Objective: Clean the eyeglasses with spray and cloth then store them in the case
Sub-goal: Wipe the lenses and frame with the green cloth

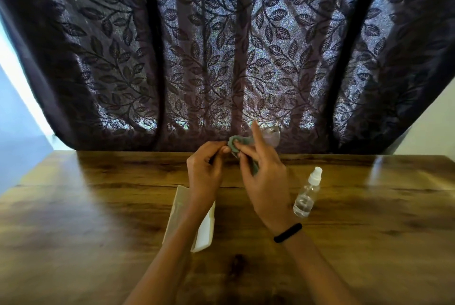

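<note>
One camera only, worn on the person's head, looks forward and down across the wooden tabletop (93,208) from its near side toward the dark leafy curtain (221,58) hanging at the far side. It sits close: both forearms (157,267) rise from the bottom edge, the left hand (204,169) and right hand (266,186) meeting mid-frame, and the wide lens bends the curtain's sides inward.
</note>
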